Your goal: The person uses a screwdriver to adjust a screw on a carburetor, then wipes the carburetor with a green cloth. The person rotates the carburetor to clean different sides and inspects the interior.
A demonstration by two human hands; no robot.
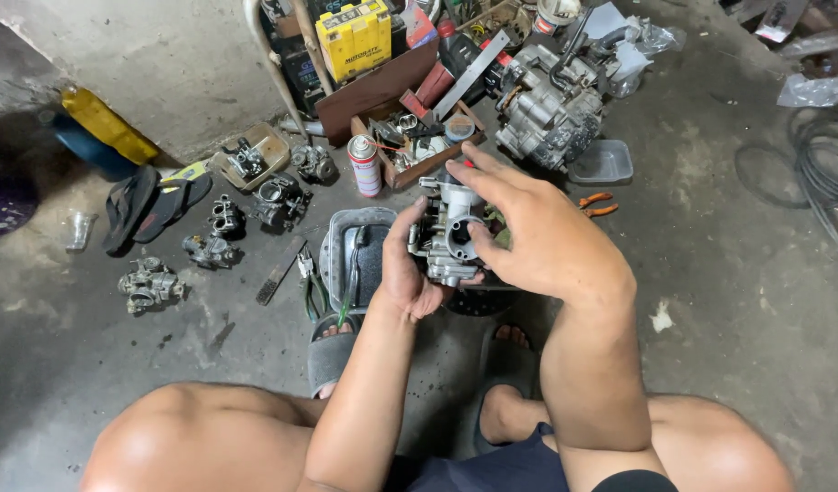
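- L hand (408, 266) grips the carb (448, 235); we've got it off the floor.
- R hand (537, 239), fingers spread, touches its 3 o'clock side.
- Pliers (310, 284) at 9 o'clock lie unused; carb looks unopened.

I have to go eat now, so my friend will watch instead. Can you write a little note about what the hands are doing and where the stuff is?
Left hand: grips the grey metal carburetor from its left side, held up above the floor.
Right hand: open, fingers spread over the carburetor's right side, thumb at its round opening.
Around: metal tray on the floor just left of the hands, pliers beside it, spray can behind, more carburetors laid out at left, an engine block at the back.
Done: carburetor is off the floor and in hand.
Left: cannot tell from this view.
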